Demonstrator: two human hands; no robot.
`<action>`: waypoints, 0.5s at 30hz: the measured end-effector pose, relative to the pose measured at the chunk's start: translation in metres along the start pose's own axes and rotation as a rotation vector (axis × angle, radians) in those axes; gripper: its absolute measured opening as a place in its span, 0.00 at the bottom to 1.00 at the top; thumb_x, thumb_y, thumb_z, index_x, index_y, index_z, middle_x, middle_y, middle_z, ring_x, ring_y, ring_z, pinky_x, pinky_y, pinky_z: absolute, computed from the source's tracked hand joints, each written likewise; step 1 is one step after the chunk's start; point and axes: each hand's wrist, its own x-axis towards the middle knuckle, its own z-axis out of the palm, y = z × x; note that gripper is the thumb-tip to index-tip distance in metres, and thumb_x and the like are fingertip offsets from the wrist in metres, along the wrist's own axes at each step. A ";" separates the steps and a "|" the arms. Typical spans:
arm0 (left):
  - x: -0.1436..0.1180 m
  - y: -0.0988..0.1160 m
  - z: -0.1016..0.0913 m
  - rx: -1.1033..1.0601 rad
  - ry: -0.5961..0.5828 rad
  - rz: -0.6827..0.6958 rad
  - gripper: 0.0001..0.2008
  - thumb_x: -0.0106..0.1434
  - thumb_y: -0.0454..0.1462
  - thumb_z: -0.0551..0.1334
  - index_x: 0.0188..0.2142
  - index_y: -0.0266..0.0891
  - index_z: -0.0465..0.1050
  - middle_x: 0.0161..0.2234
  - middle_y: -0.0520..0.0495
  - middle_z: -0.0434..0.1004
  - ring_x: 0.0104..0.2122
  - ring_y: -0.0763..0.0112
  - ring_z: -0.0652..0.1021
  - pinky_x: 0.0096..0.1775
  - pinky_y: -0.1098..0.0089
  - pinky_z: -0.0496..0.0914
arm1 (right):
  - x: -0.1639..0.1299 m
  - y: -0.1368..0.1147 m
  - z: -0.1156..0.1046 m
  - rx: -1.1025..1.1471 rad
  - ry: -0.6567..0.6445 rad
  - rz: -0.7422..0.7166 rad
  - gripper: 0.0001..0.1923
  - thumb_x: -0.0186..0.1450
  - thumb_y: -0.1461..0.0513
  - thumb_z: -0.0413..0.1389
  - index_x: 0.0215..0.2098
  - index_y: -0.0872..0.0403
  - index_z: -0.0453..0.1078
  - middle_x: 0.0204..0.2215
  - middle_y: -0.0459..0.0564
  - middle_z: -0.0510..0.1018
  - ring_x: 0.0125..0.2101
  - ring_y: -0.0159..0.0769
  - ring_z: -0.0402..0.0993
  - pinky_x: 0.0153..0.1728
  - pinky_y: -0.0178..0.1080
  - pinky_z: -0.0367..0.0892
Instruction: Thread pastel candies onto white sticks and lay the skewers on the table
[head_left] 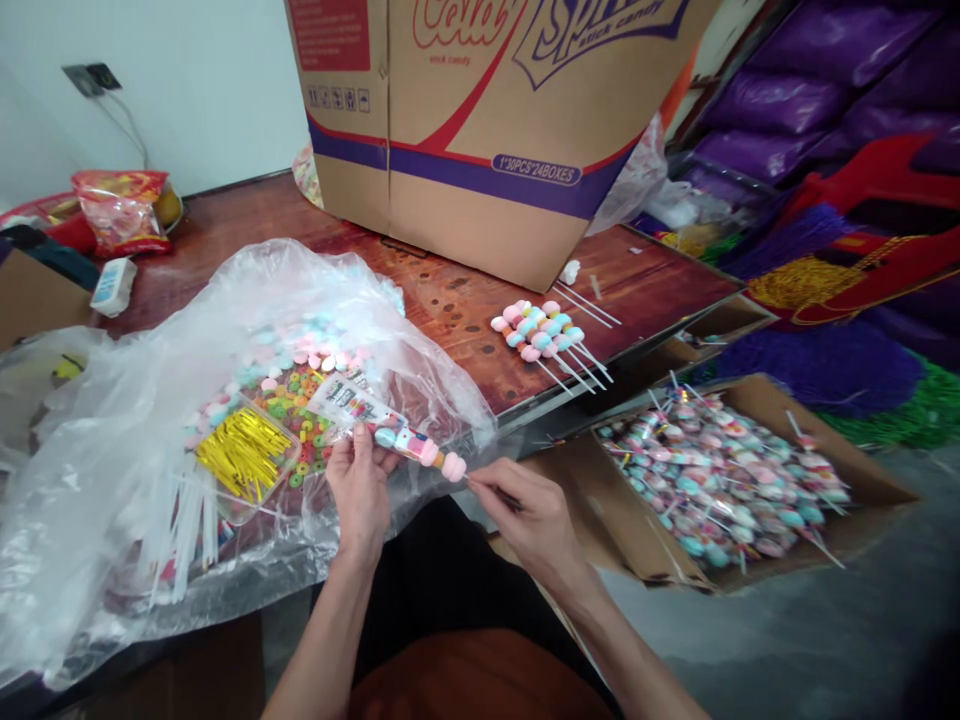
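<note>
My left hand [361,490] pinches a printed clear wrapper [349,405] near its open end. A candy skewer [452,466] of pink and blue pieces sits partly inside that wrapper, its last pink pieces sticking out at the right. My right hand [529,510] grips the skewer's stick at its lower end, fingers closed. Beneath my left hand, a plastic sheet [247,280] bears ring-shaped candies [292,400], pink and blue pieces, a clear tray [289,460] of gold twist ties [244,452] and a bunch of white sticks [184,530].
Several bare candy skewers [536,330] lie near the table's right edge, before a large cardboard carton [465,180]. Lower right, an open box [862,480] holds many wrapped skewers [720,470]. A red candy bag [120,215] and a small white box [114,287] are at back left.
</note>
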 end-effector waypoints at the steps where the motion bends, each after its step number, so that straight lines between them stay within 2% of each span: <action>1: 0.000 0.001 0.000 0.002 -0.016 -0.009 0.20 0.53 0.48 0.73 0.36 0.38 0.72 0.34 0.47 0.82 0.31 0.70 0.82 0.33 0.72 0.75 | 0.000 0.002 0.000 0.023 0.005 0.023 0.10 0.69 0.62 0.55 0.32 0.53 0.77 0.24 0.46 0.76 0.24 0.31 0.71 0.27 0.35 0.64; 9: -0.004 0.006 -0.003 0.067 -0.144 -0.058 0.19 0.51 0.44 0.75 0.39 0.38 0.75 0.39 0.44 0.83 0.35 0.68 0.82 0.35 0.72 0.75 | -0.002 0.012 -0.003 0.140 -0.023 0.227 0.10 0.66 0.60 0.58 0.29 0.53 0.78 0.23 0.45 0.75 0.24 0.31 0.68 0.27 0.34 0.62; 15: 0.012 0.016 0.003 0.048 -0.019 0.098 0.18 0.49 0.42 0.76 0.36 0.39 0.74 0.34 0.49 0.82 0.32 0.70 0.82 0.35 0.72 0.75 | -0.005 0.017 -0.009 0.205 0.005 0.336 0.12 0.64 0.55 0.60 0.28 0.54 0.78 0.23 0.46 0.75 0.24 0.33 0.68 0.25 0.34 0.63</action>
